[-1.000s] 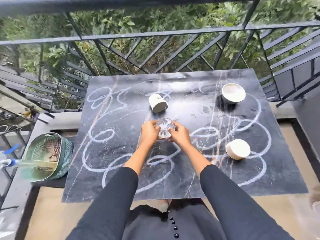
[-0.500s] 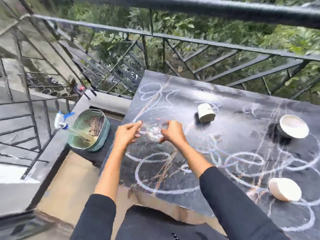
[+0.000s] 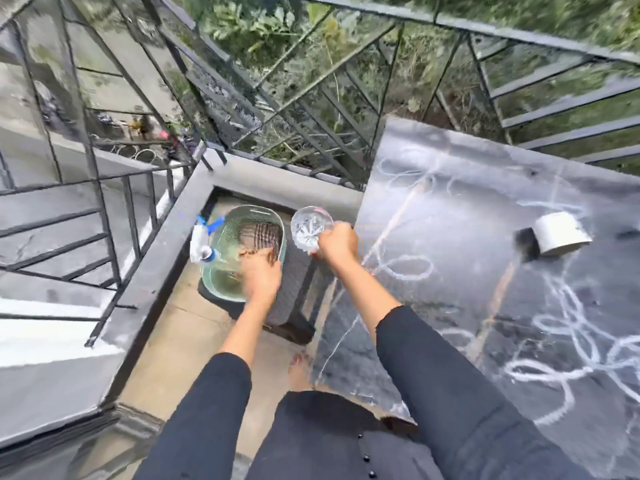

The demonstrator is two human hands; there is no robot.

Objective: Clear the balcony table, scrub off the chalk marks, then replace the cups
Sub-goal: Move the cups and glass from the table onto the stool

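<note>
My right hand (image 3: 337,245) grips a clear cut-glass cup (image 3: 311,227) and holds it in the air just off the left edge of the dark marble table (image 3: 460,188), next to a green mesh basket (image 3: 266,214). My left hand (image 3: 261,276) rests at the basket's near right rim, fingers pointing into it and blurred. White chalk loops (image 3: 568,344) cover the tabletop. A white cup (image 3: 561,233) lies on its side on the table, far from both hands.
The basket sits on a low dark stand (image 3: 298,282) left of the table and holds a spray bottle with a blue trigger (image 3: 204,242). A black metal railing (image 3: 311,98) and concrete ledge (image 3: 166,244) surround the corner. My bare foot (image 3: 299,372) stands by the table's edge.
My view swung left. The left hand let go of the glass cup and went to the basket. The right hand carried the cup off the table's left edge toward the basket.
</note>
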